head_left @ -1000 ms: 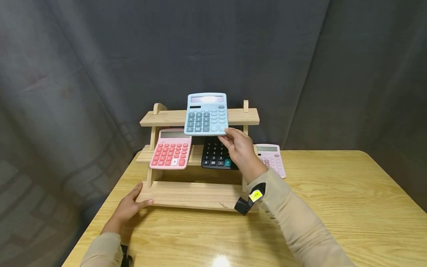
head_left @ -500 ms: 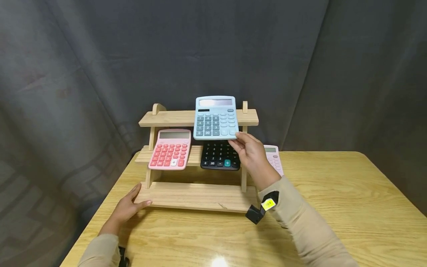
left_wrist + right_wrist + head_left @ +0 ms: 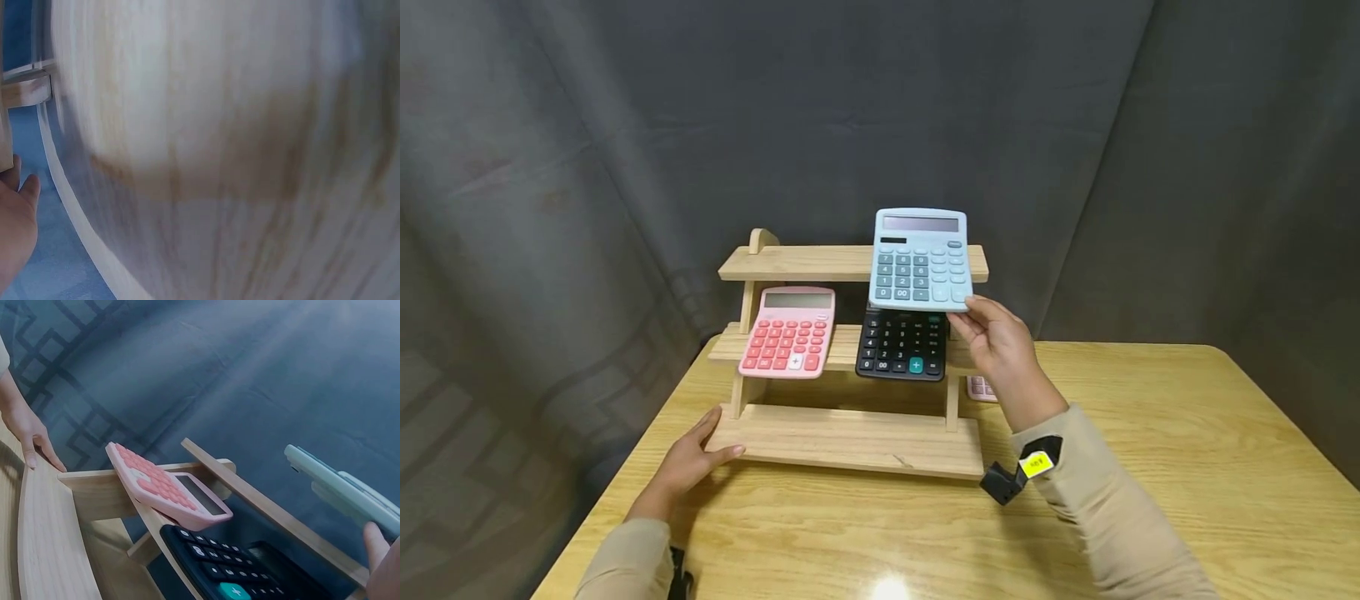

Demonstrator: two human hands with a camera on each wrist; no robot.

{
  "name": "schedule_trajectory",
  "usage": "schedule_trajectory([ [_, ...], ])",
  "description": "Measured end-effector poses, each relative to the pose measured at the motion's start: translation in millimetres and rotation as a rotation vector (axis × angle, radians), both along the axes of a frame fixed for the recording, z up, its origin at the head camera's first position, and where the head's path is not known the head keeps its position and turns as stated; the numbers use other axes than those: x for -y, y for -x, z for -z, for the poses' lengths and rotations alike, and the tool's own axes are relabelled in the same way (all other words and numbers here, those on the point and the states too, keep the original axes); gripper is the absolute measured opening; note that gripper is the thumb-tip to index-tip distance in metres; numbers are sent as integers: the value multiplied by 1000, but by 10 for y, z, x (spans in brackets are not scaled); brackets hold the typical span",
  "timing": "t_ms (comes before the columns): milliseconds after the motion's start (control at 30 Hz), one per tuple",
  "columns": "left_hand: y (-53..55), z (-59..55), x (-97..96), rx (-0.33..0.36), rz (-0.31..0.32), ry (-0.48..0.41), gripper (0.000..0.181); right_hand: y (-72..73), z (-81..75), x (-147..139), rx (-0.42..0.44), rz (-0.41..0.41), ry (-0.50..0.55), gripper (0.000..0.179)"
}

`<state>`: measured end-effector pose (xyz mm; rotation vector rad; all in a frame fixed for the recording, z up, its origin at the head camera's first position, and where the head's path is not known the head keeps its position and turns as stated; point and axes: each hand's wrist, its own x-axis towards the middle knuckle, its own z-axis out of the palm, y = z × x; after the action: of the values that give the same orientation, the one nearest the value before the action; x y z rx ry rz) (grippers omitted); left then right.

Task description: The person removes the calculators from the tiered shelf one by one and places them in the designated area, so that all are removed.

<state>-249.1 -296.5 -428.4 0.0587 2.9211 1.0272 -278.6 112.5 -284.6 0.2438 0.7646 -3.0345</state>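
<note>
My right hand [image 3: 1002, 348] pinches a light blue calculator [image 3: 921, 260] by its lower right corner, thumb on the front. In the head view it overlaps the right part of the top shelf; in the right wrist view a gap shows between the calculator [image 3: 340, 487] and the shelf board. A three-tier wooden display rack [image 3: 842, 429] stands on the table. On its middle tier lean a pink calculator [image 3: 787, 333], left, and a black calculator [image 3: 901, 343], right. My left hand [image 3: 687, 460] rests against the bottom shelf's left end, fingers extended and thumb along the front.
A pale pink calculator [image 3: 982, 388] lies on the table behind the rack's right side, mostly hidden by my right hand and the rack. The wooden table [image 3: 1165, 433] extends right of the rack. A dark grey curtain [image 3: 880, 125] hangs close behind.
My right hand has carried the light blue calculator rightward along the top shelf, uncovering more of the black calculator and hiding more of the pale pink one. My left hand stays at the rack.
</note>
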Motion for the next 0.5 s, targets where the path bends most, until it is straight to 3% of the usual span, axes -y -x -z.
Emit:
schedule_trajectory([
  [267, 3, -6, 4, -19, 12, -9, 94, -40, 37, -198, -25, 18, 16, 13],
  [500, -1, -4, 2, -10, 19, -24, 93, -87, 110, -407, -26, 20, 97, 16],
])
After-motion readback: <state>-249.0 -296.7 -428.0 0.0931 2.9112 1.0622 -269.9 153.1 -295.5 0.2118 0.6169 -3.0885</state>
